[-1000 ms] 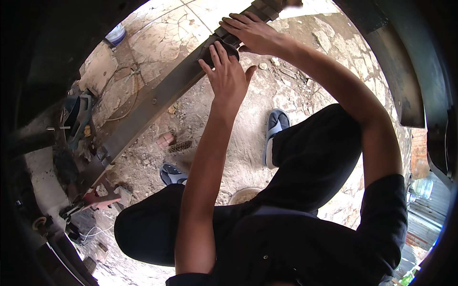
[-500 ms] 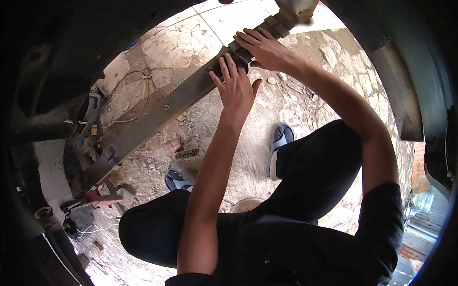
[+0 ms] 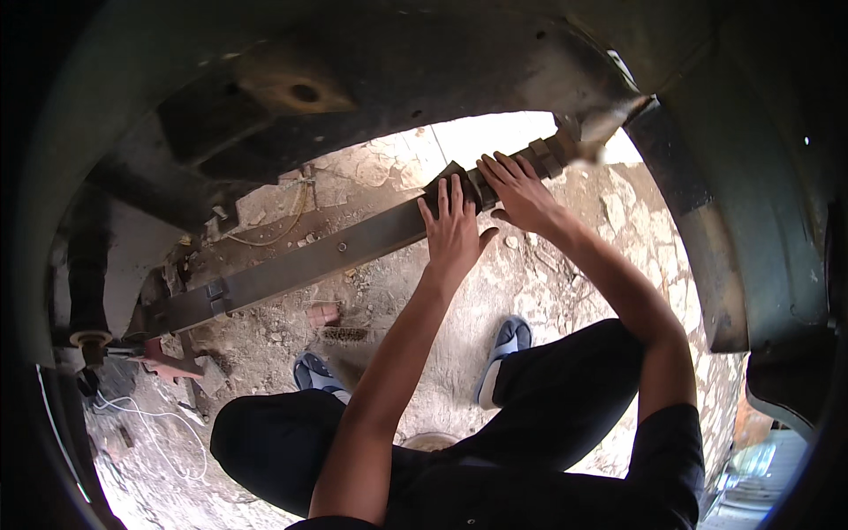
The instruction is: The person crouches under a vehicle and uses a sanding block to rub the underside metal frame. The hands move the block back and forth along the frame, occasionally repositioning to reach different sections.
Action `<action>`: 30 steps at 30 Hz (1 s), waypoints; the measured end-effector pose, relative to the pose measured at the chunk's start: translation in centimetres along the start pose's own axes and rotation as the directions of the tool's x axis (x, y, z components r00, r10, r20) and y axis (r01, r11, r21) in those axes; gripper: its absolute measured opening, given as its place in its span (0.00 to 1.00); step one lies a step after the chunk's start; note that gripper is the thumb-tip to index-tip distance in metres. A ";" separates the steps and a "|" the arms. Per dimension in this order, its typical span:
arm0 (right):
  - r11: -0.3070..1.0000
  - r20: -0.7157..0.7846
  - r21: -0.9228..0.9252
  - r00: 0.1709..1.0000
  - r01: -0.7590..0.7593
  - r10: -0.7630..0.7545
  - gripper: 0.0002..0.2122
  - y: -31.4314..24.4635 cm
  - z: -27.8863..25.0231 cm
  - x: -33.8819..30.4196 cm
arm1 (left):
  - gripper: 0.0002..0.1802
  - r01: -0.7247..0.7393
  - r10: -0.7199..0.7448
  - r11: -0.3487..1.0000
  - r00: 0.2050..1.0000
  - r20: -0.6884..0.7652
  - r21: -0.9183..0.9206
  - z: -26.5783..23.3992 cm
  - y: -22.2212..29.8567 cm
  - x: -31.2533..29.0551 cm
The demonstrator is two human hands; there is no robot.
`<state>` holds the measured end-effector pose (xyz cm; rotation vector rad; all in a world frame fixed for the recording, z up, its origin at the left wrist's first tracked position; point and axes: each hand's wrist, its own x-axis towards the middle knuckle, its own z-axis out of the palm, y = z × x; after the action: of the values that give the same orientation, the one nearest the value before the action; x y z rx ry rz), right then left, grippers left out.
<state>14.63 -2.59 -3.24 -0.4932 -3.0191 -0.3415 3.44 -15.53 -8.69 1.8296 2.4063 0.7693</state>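
Note:
A long, dark steel leaf spring (image 3: 300, 258) runs slantwise from the lower left to the upper right, with clip-like bands around it. My left hand (image 3: 453, 231) lies on the spring near its block-like middle part, fingers spread and thumb held apart. Just to its right, my right hand (image 3: 523, 196) rests over the spring with fingers stretched across the top and thumb on the near side. Both palms face down, and neither hand holds a loose item. At the upper right, the spring's end meets a worn metal bracket (image 3: 594, 141).
Dark vehicle bodywork (image 3: 424, 75) arches over the far side, with a greenish panel (image 3: 768, 230) on the right. A shock-absorber-like cylinder (image 3: 88, 291) stands at left. Below lie a red metal piece (image 3: 168, 360), white cord (image 3: 150, 415), brick piece (image 3: 323, 314) and rubble.
My view has shifted, so the spring and hands appear lower and more bodywork shows above. Both hands stay on the spring in nearly the same places.

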 end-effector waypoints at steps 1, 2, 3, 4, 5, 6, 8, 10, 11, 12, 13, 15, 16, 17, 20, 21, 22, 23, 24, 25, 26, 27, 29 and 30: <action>1.000 0.008 0.005 1.000 0.000 0.000 0.43 0.0 -0.1 0.1 | 0.43 0.009 -0.009 1.000 1.000 -0.028 0.007 0.4 -0.6 0.4; 1.000 0.023 0.012 1.000 0.001 -0.002 0.43 0.0 -0.3 0.0 | 0.43 0.026 -0.026 1.000 0.999 -0.041 0.004 0.8 -1.0 0.6; 1.000 0.037 0.018 0.999 -0.005 0.004 0.43 0.1 -0.5 -0.2 | 0.43 0.036 -0.036 0.999 0.998 -0.052 -0.001 1.6 -0.9 0.9; 0.998 0.064 0.049 0.997 -0.048 0.045 0.44 0.5 -0.8 0.1 | 0.43 0.038 -0.038 0.999 0.996 -0.080 -0.004 2.1 -0.9 1.8; 0.998 0.082 0.052 0.996 -0.044 0.040 0.44 1.1 0.6 -0.4 | 0.42 0.030 -0.030 1.000 0.990 -0.138 0.003 2.9 -0.4 1.1; 0.999 0.123 0.046 0.992 -0.006 0.000 0.45 1.0 0.4 0.2 | 0.37 0.043 -0.047 0.999 0.970 -0.238 -0.020 3.4 -0.3 0.6; 0.999 0.155 0.041 0.988 -0.014 0.007 0.46 0.4 -0.6 0.8 | 0.21 0.022 -0.022 1.000 0.931 -0.365 -0.003 4.0 -0.1 -0.2; 0.999 0.169 0.040 0.986 -0.014 0.007 0.47 0.2 -1.7 0.8 | 0.18 0.022 -0.039 0.998 0.939 -0.342 -0.051 3.3 0.5 -1.0; 1.000 0.171 0.022 0.985 0.002 -0.006 0.48 0.4 -1.8 0.8 | 0.18 0.004 -0.024 0.999 0.926 -0.376 -0.053 3.3 0.2 -1.1; 0.999 0.204 0.052 0.979 0.001 -0.011 0.49 0.3 -2.0 0.8 | 0.18 -0.003 -0.019 0.998 0.924 -0.383 -0.057 2.9 0.0 -1.3; 0.997 0.236 0.081 0.972 0.000 -0.019 0.49 0.5 -2.5 0.9 | 0.18 -0.009 -0.016 0.998 0.920 -0.391 -0.062 2.6 -0.2 -1.3; 0.980 0.203 0.182 0.979 -0.074 0.036 0.50 0.5 -4.1 1.3 | 0.18 -0.005 -0.031 0.995 0.936 -0.350 -0.101 1.6 -0.5 -0.9; 0.961 0.194 0.258 0.980 -0.101 0.051 0.50 -0.5 -4.9 1.6 | 0.18 0.009 -0.033 0.997 0.953 -0.302 -0.079 1.1 -1.2 -0.9; 0.980 0.113 0.197 0.993 0.009 -0.031 0.49 -1.1 -6.4 1.4 | 0.18 0.025 -0.038 0.998 0.967 -0.253 -0.055 0.7 -1.8 -1.0; 0.968 0.082 0.176 0.977 0.180 -0.196 0.45 -2.7 -7.5 1.4 | 0.17 0.029 -0.038 0.999 0.974 -0.221 -0.045 -0.8 -1.6 -1.0; 0.957 0.112 0.214 0.969 0.194 -0.221 0.43 -2.8 -7.1 0.8 | 0.17 0.022 -0.036 0.997 0.978 -0.205 -0.070 -1.2 -1.1 -0.7; 0.961 -0.012 0.191 0.979 0.201 -0.203 0.33 -2.9 -6.0 0.3 | 0.14 -0.004 -0.019 0.997 0.961 -0.275 -0.083 -1.7 -0.5 -0.4; 0.962 0.037 0.238 0.989 0.131 -0.144 0.30 -2.2 -5.4 0.3 | 0.13 0.003 -0.021 0.997 0.974 -0.227 -0.078 -2.3 -0.2 0.0; 0.954 0.086 0.292 0.991 0.071 -0.100 0.26 -2.4 -5.5 0.9 | 0.12 0.025 -0.036 0.998 0.983 -0.178 -0.064 -3.7 -0.2 0.0; 0.940 0.139 0.341 0.989 0.007 -0.058 0.23 -2.6 -5.7 1.3 | 0.12 0.045 -0.051 0.998 0.991 -0.126 -0.050 -4.4 -0.3 -0.1; 0.955 0.115 0.296 0.993 -0.011 -0.025 0.17 -2.5 -6.4 0.6 | 0.11 0.026 -0.038 0.998 0.976 -0.216 -0.058 -3.6 -0.5 -0.2; 0.930 0.192 0.343 0.979 -0.133 0.069 0.15 -1.9 -6.7 0.7 | 0.11 0.010 -0.028 0.998 0.947 -0.320 -0.058 -3.7 -0.7 0.0; 0.919 0.061 0.336 0.978 -0.207 0.198 0.16 1.6 -5.8 0.0 | 0.12 -0.034 -0.004 0.997 0.866 -0.500 -0.067 -3.9 -0.8 0.7; 0.925 -0.076 0.345 0.978 -0.157 0.194 0.17 2.5 -6.7 -0.4 | 0.17 -0.044 -0.023 0.993 0.845 -0.535 -0.112 -4.5 -1.0 0.9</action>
<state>16.03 -1.93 3.75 -0.6806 -2.8118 0.1555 0.83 -16.54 -4.88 1.7577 2.5609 1.5778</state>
